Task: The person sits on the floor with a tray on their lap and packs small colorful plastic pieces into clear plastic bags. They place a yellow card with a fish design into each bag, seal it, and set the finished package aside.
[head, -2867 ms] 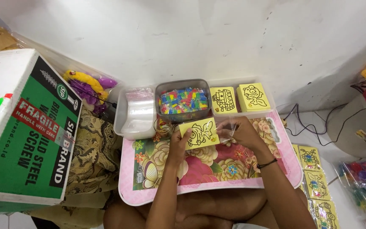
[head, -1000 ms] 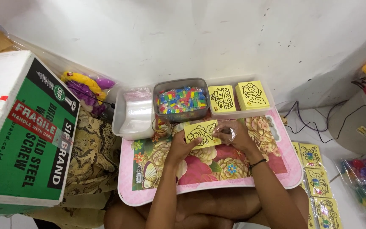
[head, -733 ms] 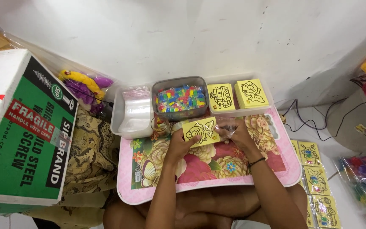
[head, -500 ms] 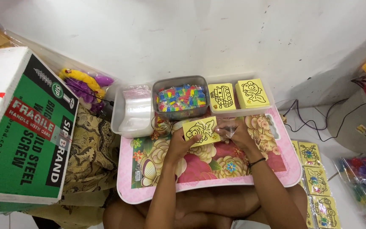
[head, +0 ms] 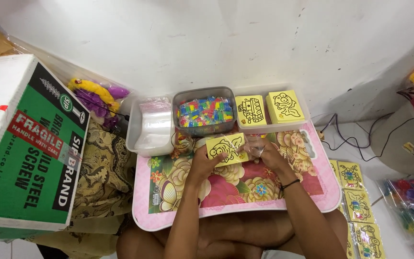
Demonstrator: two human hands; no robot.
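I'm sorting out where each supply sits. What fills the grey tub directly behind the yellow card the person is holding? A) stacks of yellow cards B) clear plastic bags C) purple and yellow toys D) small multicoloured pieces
D: the grey tub holds small multicoloured pieces, just behind the yellow card held by the left hand and right hand.
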